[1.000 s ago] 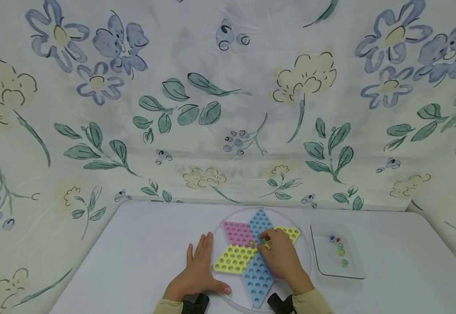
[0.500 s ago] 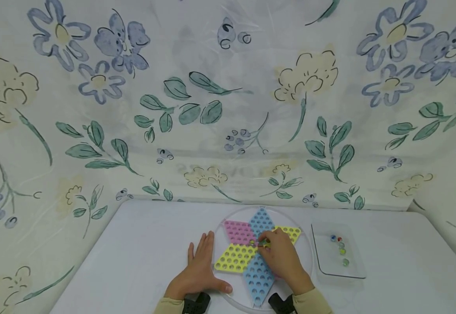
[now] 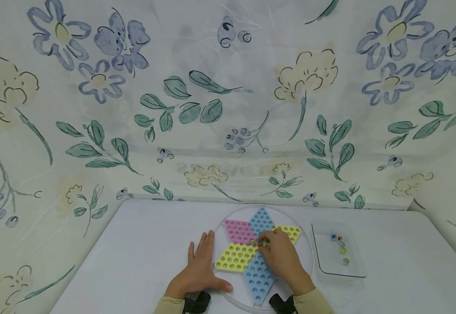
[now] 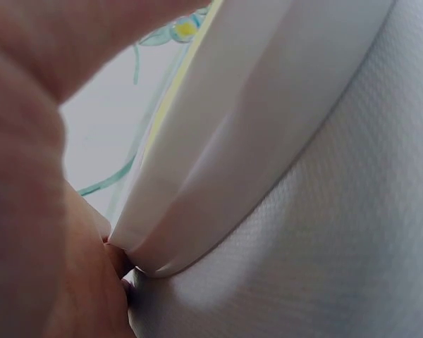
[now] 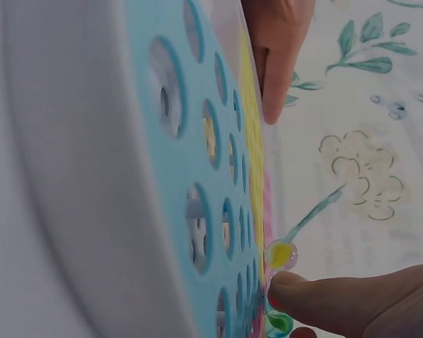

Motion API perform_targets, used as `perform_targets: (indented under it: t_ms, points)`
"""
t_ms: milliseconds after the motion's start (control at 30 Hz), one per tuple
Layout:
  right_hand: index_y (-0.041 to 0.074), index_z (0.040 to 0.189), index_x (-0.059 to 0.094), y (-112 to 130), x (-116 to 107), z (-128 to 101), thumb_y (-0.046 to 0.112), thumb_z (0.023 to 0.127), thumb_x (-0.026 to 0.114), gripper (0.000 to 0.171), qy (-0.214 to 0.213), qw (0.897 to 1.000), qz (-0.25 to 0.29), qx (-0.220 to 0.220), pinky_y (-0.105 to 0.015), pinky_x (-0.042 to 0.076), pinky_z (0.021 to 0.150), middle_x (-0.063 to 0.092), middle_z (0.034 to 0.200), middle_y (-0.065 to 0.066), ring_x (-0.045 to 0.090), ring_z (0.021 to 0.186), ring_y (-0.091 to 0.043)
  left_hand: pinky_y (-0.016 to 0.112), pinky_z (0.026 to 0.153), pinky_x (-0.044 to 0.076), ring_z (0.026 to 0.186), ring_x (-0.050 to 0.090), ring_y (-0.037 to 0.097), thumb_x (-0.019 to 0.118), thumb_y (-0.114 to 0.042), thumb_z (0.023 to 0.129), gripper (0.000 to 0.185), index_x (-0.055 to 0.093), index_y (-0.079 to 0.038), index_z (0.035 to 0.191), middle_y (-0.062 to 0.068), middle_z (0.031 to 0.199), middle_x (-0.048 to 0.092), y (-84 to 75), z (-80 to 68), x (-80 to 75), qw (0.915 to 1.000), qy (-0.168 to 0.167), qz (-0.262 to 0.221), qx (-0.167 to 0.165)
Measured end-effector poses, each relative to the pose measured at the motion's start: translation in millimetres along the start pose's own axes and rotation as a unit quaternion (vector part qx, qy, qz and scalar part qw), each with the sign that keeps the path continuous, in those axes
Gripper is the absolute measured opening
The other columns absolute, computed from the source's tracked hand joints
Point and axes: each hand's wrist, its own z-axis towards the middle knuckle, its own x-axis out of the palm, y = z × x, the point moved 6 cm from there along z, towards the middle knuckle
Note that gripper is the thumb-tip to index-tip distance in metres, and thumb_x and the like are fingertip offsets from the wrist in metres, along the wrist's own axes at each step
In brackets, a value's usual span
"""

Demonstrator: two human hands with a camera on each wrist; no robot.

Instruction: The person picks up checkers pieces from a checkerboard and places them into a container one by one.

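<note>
A round Chinese checkers board (image 3: pixel 258 279) with a blue, pink and yellow star of holes lies on the table. Along its left rim rests my left hand (image 3: pixel 198 268), fingers straight and thumb spread towards the near edge. My right hand (image 3: pixel 280 255) bends over the board's centre, thumb and fingers pinching a small marble mostly hidden by them; a bit of red shows under the thumb (image 5: pixel 303 290) in the right wrist view. Close beside the thumb sit a yellow-centred marble (image 5: pixel 282 255) and a green marble (image 5: pixel 278 324).
To the right of the board stands a clear shallow tray (image 3: pixel 330 267) with several glass marbles, among them a blue marble (image 3: pixel 333 237) and a green marble (image 3: pixel 346 261). A flower-patterned cloth (image 3: pixel 165 144) hangs behind the white table (image 3: pixel 134 261).
</note>
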Motion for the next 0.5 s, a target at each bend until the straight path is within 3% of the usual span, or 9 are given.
perform_targets:
  t_ms: [500]
  points:
    - [0.008,0.099,0.072,2.5,-9.7,-1.9,0.009,0.088,0.077,0.012,-0.020,1.000,0.014,0.005,-0.040,0.053,0.080,0.062,0.096,-0.005,0.060,0.091,-0.020,0.063,0.113,-0.016,0.152,-0.008,0.043,0.094,-0.050,0.062,0.146,-0.001,0.009,0.157,0.028,0.165,0.001,2.5,0.8,0.7,1.0000,0.004,-0.001,0.001]
